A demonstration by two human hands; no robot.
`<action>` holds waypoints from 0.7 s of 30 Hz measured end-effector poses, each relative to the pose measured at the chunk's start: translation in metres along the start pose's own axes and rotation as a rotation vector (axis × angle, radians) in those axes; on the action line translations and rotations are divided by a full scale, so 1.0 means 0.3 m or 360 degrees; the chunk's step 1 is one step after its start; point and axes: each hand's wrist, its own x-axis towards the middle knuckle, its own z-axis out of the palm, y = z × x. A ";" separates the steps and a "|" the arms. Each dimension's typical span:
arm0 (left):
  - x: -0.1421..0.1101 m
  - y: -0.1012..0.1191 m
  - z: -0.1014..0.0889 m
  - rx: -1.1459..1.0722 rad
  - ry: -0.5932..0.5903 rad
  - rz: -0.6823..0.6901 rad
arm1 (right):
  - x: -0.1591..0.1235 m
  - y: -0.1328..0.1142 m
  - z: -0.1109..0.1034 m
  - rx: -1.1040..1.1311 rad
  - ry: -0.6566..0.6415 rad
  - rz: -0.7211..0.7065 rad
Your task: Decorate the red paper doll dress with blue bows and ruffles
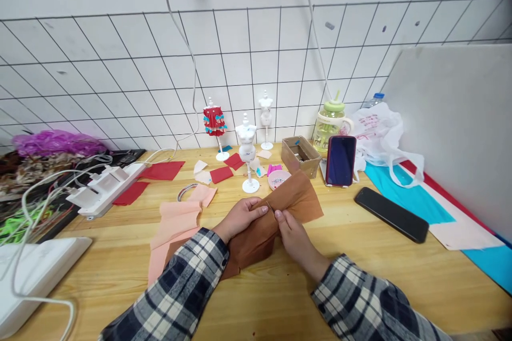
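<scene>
A piece of brown cloth [298, 196] is stretched between my two hands just above the table. My left hand [241, 218] pinches it from the left, with the thumb on top and the other fingers mostly behind the cloth. From the right, my right hand [295, 237] grips the same cloth between thumb and fingers. A thin dark line shows between the two thumbs; whether it is a needle, a slit or a crease I cannot make out. Peach cloth [174, 229] lies beside my left forearm. Behind the brown cloth stands a white mini mannequin [247, 152].
Further back are a mannequin in a red ruffled dress [215, 121], another white mannequin [266, 117], a pink dish [276, 177] and a cardboard box [301, 155]. On the right are an upright phone [341, 161] and a flat phone [392, 214]. A power strip [106, 186] with cables sits left.
</scene>
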 end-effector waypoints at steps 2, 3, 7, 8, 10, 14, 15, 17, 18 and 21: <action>-0.001 0.002 0.003 0.0006 0.0038 -0.0007 | -0.001 0.000 0.004 -0.0003 0.0029 0.0008; -0.001 0.002 0.003 0.0016 0.0057 -0.0008 | -0.001 0.000 0.006 -0.0005 0.0045 0.0018; 0.000 -0.007 -0.003 0.0018 0.0064 -0.0022 | -0.002 0.005 0.015 0.0048 0.0069 0.0048; 0.000 -0.010 -0.004 0.0006 0.0059 -0.0027 | -0.001 0.008 0.018 0.0072 0.0072 0.0050; -0.001 -0.014 -0.007 -0.0006 0.0061 -0.0029 | 0.001 0.017 0.023 0.0100 0.0092 0.0055; -0.005 -0.014 -0.007 -0.0027 0.0047 -0.0028 | 0.009 0.036 0.032 0.0163 0.0067 0.0052; -0.006 -0.014 -0.006 -0.0025 0.0043 -0.0021 | 0.011 0.039 0.033 0.0175 0.0055 0.0049; -0.006 -0.014 -0.007 -0.0012 0.0027 -0.0005 | 0.014 0.043 0.034 0.0170 0.0052 0.0048; -0.006 -0.014 -0.007 0.0002 0.0021 0.0003 | 0.015 0.044 0.033 0.0149 0.0061 0.0049; -0.007 -0.012 -0.009 0.0040 0.0026 0.0013 | 0.014 0.037 0.027 0.0078 0.0075 0.0040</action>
